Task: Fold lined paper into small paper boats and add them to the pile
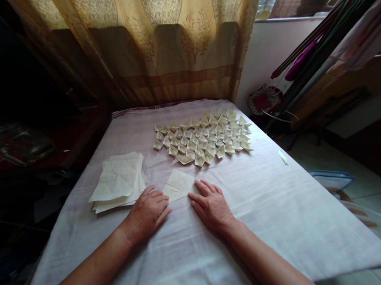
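Note:
A folded sheet of cream paper (179, 183) lies flat on the cloth-covered table, with crease lines across it. My left hand (151, 208) rests at its lower left edge, fingers stretched out and lying flat. At the right edge, my right hand (212, 204) lies with its fingers extended, fingertips touching the paper. Close to my left hand sits a stack of cream paper sheets (117, 178), the top one creased. Beyond the folded sheet stand several rows of small folded paper boats (206, 137).
A pale checked cloth (272, 232) covers the table. Near its right edge lies a small white scrap (283, 157). A patterned curtain (173, 67) hangs behind the table. On the floor at right is a blue-rimmed clear container (331, 177).

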{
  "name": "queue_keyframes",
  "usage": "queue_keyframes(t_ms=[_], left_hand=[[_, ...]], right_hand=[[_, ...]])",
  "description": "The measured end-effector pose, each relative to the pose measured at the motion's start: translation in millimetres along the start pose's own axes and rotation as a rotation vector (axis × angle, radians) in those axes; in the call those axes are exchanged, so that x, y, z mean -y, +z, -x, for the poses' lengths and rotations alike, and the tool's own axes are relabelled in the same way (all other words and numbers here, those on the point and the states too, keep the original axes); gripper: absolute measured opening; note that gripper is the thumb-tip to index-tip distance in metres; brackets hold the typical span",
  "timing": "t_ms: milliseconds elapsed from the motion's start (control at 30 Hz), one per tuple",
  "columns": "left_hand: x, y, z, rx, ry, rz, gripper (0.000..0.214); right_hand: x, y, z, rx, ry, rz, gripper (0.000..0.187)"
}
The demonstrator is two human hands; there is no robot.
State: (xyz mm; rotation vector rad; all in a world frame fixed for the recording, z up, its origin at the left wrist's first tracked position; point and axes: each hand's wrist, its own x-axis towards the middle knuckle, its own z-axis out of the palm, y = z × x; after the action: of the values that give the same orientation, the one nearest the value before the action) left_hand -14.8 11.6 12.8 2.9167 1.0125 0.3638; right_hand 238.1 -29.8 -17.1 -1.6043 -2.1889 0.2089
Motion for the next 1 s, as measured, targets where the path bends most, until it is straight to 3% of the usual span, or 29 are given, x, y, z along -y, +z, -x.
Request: queue_keyframes(t_ms=[167,267,500,733,833,1000], left_hand=[[-13,-4.9,-35,0.086,-0.041,-0.186,0.022],[-15,-3.1,-48,0.112,0.031,-0.262,0.023],[-15,14.2,-53,0.103,0.140,-0.336,0.022],[-15,12.3,-46,-0.023,0.218,-0.397,0.025],[-7,2.8,-39,-0.078,0.274,-0.404,0.021],[10,3.4,-26,-0.295,0.329,-0.355,0.018]], right_hand=[[-11,12,1,-0.170,-0.027,-0.143,0.028],[-17,17,1,-0.268,-0.009,-0.222,0.028],[-17,19,1,-0.264,-0.007,-0.189,0.033],[-17,13,-19,-0.201,-0.088,0.000,0.043],[-23,7,-27,-0.226,-0.219,0.047,0.029],[-28,1,-20,-0.302,-0.467,0.052,0.014]])
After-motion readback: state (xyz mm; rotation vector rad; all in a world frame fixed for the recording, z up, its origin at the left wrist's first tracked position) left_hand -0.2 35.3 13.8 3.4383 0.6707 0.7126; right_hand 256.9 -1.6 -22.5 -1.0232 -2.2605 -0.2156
